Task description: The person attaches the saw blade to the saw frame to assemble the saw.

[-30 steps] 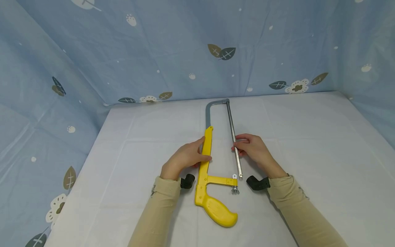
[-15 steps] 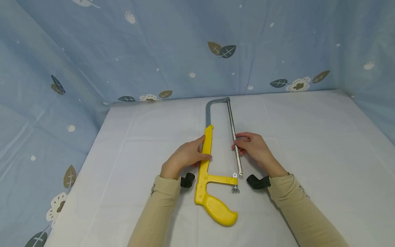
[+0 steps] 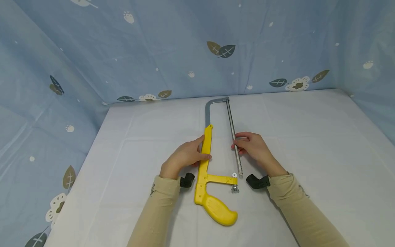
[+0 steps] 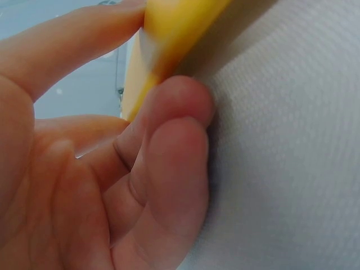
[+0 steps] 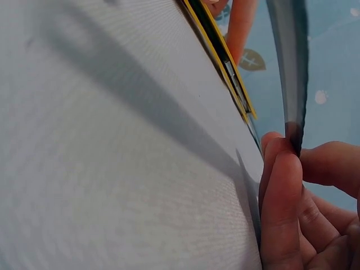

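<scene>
Narrowly, right grip [image 3: 253, 147] pinches saw blade [image 3: 230, 118]; wider left grip [image 3: 184, 156] holds yellow frame [image 3: 207, 140]

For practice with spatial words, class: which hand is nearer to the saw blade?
The right hand, which pinches the saw blade; the left hand is apart from it, gripping the yellow frame to the blade's left.

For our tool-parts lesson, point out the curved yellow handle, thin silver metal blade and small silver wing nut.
Curved yellow handle [image 3: 219, 212]: head view, middle of the grip.
Thin silver metal blade [image 3: 230, 118]: head view, its upper half.
Small silver wing nut [image 3: 235, 189]: head view, its middle.
</scene>
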Demonstrator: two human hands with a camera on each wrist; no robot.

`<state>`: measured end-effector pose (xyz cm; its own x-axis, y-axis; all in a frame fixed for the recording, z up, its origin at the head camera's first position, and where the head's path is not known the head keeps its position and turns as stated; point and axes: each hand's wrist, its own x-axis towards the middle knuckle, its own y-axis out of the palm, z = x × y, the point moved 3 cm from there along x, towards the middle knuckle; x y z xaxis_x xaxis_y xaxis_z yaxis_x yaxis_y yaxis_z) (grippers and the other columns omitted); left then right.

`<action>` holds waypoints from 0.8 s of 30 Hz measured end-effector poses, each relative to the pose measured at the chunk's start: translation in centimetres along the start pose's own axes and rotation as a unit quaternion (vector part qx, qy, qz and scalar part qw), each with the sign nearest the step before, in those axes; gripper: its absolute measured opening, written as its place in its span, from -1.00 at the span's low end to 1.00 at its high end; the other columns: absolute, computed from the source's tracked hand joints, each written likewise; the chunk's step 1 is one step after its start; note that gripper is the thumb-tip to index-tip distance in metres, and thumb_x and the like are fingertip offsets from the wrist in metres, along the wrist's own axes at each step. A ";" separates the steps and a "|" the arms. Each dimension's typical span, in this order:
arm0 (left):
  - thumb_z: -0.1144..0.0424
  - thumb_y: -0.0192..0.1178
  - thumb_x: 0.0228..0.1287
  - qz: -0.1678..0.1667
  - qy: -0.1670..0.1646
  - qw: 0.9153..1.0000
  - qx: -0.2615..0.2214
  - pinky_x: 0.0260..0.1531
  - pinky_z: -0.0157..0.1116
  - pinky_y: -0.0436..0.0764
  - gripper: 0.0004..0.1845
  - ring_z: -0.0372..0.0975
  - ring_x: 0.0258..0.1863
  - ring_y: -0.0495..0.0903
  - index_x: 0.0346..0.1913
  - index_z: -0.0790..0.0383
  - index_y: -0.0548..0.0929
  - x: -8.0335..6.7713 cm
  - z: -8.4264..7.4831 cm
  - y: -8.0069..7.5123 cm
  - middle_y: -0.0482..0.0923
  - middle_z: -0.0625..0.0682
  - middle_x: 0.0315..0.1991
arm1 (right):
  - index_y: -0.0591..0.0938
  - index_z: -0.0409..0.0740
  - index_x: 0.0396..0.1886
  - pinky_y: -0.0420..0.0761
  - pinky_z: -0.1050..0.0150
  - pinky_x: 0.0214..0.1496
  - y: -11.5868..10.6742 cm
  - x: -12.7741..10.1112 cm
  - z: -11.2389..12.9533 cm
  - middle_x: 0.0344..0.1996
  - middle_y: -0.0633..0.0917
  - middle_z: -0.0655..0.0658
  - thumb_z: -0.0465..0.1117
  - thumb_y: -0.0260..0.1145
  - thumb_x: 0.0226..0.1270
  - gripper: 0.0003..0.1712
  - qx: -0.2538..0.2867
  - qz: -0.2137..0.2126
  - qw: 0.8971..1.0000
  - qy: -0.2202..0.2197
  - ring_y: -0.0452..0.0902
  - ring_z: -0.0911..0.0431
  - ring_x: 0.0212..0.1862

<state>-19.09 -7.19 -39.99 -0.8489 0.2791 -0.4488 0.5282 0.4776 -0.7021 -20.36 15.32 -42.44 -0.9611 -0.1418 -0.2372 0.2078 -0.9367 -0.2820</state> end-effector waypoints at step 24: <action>-0.10 0.23 0.02 -0.001 0.007 1.000 0.001 -0.58 -0.31 0.37 -0.07 -0.18 -0.62 0.45 0.40 -0.08 -0.06 0.1 0.0 0.0 0.44 0.04 -0.48 | 0.42 -0.28 0.10 0.55 0.30 -0.40 -0.1 -0.2 0.1 -0.34 0.67 -0.19 -0.20 0.16 0.23 -0.55 -0.001 -0.008 1.000 -0.003 0.54 0.13 -0.50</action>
<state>-19.21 -7.14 -40.02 -0.8501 0.2906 -0.4392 0.5266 0.4768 -0.7038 -20.19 15.40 -42.23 -0.9652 -0.1289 -0.2274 0.1932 -0.9379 -0.2882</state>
